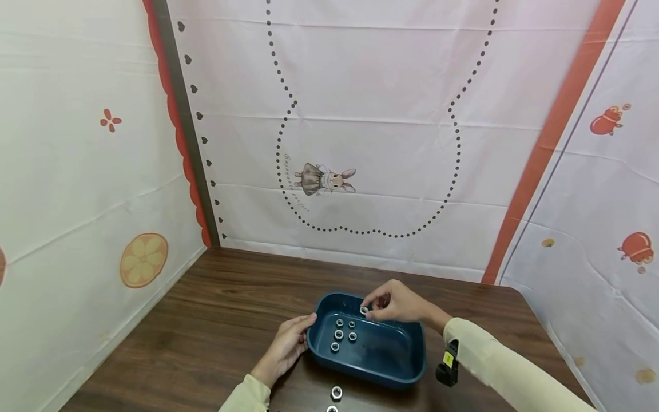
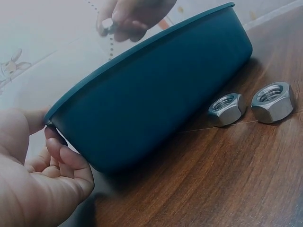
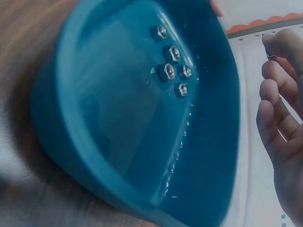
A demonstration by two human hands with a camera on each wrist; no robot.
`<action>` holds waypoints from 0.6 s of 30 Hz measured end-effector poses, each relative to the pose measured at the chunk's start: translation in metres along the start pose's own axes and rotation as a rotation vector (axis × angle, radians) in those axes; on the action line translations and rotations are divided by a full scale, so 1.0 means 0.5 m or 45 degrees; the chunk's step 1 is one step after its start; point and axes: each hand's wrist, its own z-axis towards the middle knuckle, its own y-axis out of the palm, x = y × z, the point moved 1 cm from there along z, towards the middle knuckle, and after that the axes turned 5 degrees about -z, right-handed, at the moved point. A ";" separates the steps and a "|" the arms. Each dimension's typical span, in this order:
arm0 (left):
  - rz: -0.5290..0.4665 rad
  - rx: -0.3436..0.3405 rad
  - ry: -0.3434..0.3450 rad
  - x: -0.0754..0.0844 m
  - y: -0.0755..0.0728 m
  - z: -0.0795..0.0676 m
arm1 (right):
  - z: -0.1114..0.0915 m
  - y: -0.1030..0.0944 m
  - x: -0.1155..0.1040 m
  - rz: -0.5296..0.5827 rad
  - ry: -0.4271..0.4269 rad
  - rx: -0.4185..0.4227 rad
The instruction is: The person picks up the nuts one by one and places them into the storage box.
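The desk (image 1: 206,332) holds a blue bin (image 1: 383,355), its left rim gripped by the left hand (image 1: 286,345); the right hand (image 1: 399,304) pinches one nut (image 1: 364,310) over the far side. Five nuts (image 1: 338,335) lie inside, left; two nuts (image 1: 337,393) remain outside, near.

A brown wood-grain counter (image 1: 242,297) meets a pale back cloth (image 1: 370,68), where a printed rabbit (image 1: 329,180) lies sideways inside a dotted outline (image 1: 459,138). Dark hearts (image 1: 199,115), a grey band (image 1: 185,114) and a red scalloped edge (image 1: 172,109) run down the left, an orange stripe (image 1: 551,137) down the right. The left cloth (image 1: 67,143) shows a fruit slice (image 1: 144,260) and red flower (image 1: 110,121); the right cloth's (image 1: 592,229) red prints (image 1: 637,247) may be fruit.
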 end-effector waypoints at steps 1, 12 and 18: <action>-0.001 0.005 -0.004 -0.001 0.000 0.000 | 0.005 0.003 0.004 0.005 0.004 -0.018; 0.030 0.014 -0.012 -0.001 0.003 0.004 | 0.042 0.043 0.036 0.012 -0.021 -0.245; 0.017 0.004 -0.016 0.000 0.000 0.000 | 0.061 0.068 0.037 -0.006 -0.019 -0.344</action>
